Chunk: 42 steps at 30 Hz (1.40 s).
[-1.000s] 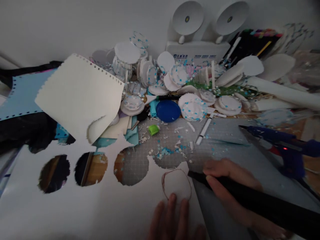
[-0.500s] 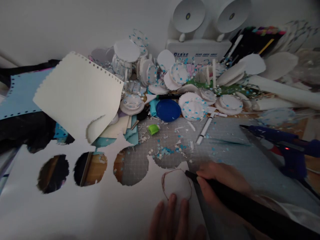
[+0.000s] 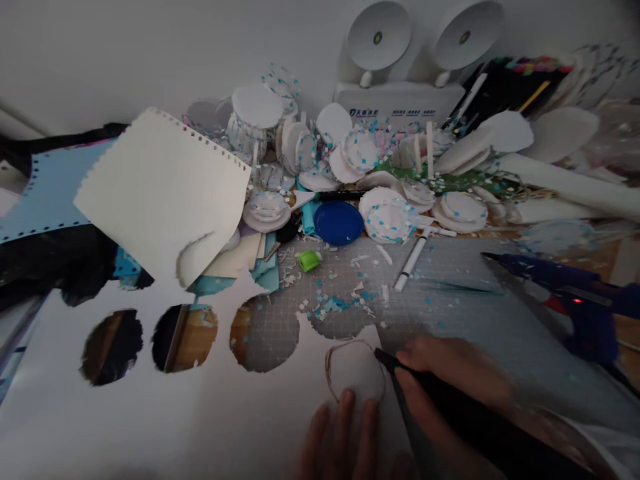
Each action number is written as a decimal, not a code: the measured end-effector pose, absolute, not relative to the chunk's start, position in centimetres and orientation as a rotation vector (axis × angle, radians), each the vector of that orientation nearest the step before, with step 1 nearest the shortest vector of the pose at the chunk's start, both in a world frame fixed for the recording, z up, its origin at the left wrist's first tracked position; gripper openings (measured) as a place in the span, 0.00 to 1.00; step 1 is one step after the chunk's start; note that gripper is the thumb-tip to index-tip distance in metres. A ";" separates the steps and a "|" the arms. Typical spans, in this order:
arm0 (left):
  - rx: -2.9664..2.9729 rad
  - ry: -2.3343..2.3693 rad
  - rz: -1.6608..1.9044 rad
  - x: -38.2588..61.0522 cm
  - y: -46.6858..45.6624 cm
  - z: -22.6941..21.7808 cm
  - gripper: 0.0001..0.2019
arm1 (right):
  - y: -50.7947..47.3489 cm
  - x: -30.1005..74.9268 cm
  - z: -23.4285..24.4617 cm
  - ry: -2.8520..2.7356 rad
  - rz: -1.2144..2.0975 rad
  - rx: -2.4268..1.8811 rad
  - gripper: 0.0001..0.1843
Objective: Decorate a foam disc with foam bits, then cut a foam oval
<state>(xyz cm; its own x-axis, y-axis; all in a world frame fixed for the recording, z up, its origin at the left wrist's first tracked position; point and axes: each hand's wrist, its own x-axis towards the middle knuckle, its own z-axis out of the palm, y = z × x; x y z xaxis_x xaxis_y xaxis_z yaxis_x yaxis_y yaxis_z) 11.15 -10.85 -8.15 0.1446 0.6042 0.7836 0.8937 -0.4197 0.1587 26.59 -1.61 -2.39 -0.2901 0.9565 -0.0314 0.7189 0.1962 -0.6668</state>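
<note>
My right hand (image 3: 445, 380) grips a long black pen-like tool (image 3: 400, 365), its tip touching the right edge of a circle outline (image 3: 354, 370) drawn on a large white sheet (image 3: 190, 413). My left hand (image 3: 345, 437) lies flat on the sheet just below that circle, fingers stretched out and pressing the paper down. The sheet has three round holes cut in a row to the left (image 3: 185, 338).
A grey cutting mat (image 3: 450, 313) strewn with paper bits lies under the sheet. Behind stand a blue lid (image 3: 339, 223), a white marker (image 3: 409, 264), piles of white discs (image 3: 390, 217), a cream perforated sheet (image 3: 165, 193). A blue glue gun (image 3: 565, 287) lies at right.
The tool tip has moved left from beside the sheet's edge onto the right side of the drawn circle. My left hand has stayed in place.
</note>
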 end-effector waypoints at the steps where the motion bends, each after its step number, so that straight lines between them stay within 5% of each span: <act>1: -2.039 -1.480 -1.211 11.6 -10.8 -8.2 0.09 | -1.7 26.7 -1.8 -2.066 0.800 -1.550 0.14; 5: -2.025 -1.554 -1.277 12.3 -10.9 -8.2 0.08 | -1.6 27.2 0.4 -1.714 0.836 -1.485 0.06; 12: -2.219 -1.255 -1.103 9.4 -10.1 -6.2 0.09 | 1.3 26.4 -0.6 -1.404 1.560 -1.141 0.09; 17: -2.533 -0.967 -0.660 6.9 -9.6 -4.3 0.09 | 1.1 25.9 -1.1 -1.320 1.574 -1.247 0.11; 29: -2.482 -1.006 -0.719 7.3 -10.3 -4.9 0.09 | 0.4 24.2 0.0 -1.517 1.480 -1.322 0.06; 42: -2.458 -1.008 -0.688 7.3 -10.1 -4.6 0.10 | 0.1 23.9 0.4 -1.575 1.604 -1.326 0.13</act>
<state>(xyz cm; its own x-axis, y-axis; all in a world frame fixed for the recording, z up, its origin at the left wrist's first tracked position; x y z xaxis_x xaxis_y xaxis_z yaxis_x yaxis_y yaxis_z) 7.27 -10.12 -4.63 0.6200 0.5354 0.5735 0.7294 -0.6627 -0.1697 23.95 0.14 0.36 -0.3815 0.8822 -0.2759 0.2595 -0.1843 -0.9480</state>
